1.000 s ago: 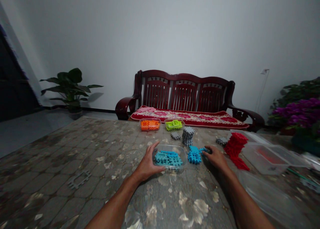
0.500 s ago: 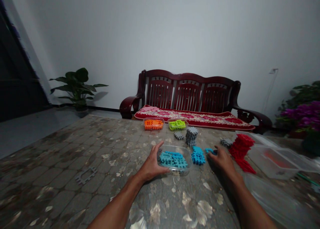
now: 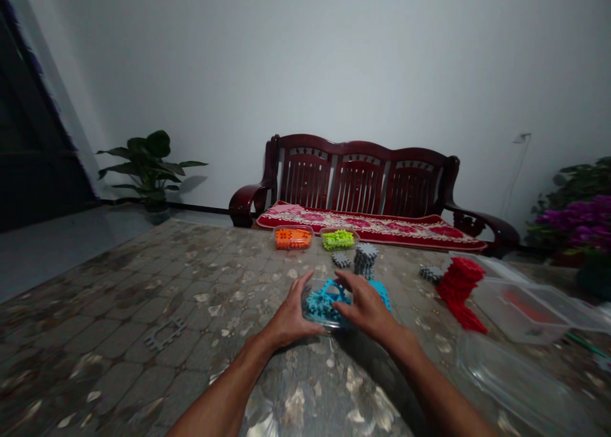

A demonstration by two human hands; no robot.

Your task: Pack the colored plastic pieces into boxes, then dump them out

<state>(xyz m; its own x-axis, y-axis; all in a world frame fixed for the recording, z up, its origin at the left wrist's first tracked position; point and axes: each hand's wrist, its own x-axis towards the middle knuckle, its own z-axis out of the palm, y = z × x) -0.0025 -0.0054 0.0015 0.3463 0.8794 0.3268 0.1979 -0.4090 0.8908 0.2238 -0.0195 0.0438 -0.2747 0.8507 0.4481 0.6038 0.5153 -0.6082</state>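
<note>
My left hand [image 3: 292,311] grips the left side of a clear plastic box [image 3: 329,326], thumb along its near edge and fingers at its far side. Several blue toothed building pieces [image 3: 319,305] lie inside. Over the right part of the box, my right hand [image 3: 363,303] is closed on a blue frame-shaped building piece [image 3: 333,288], which stands tilted above the others. Just behind that hand, a stack of blue pieces [image 3: 380,292] is partly hidden. A tall stack of grey toothed pieces [image 3: 366,259] rises beyond it.
Boxes of orange pieces [image 3: 293,238] and lime-green pieces [image 3: 338,238] stand farther back. To the right are a leaning red stack [image 3: 461,287], a translucent bin [image 3: 520,310] and a clear lid [image 3: 513,376]. One grey frame piece [image 3: 165,334] lies at left.
My right hand has moved left from beside the red stack to over the clear box, bringing a blue building piece with it. My left hand has stayed on the box.
</note>
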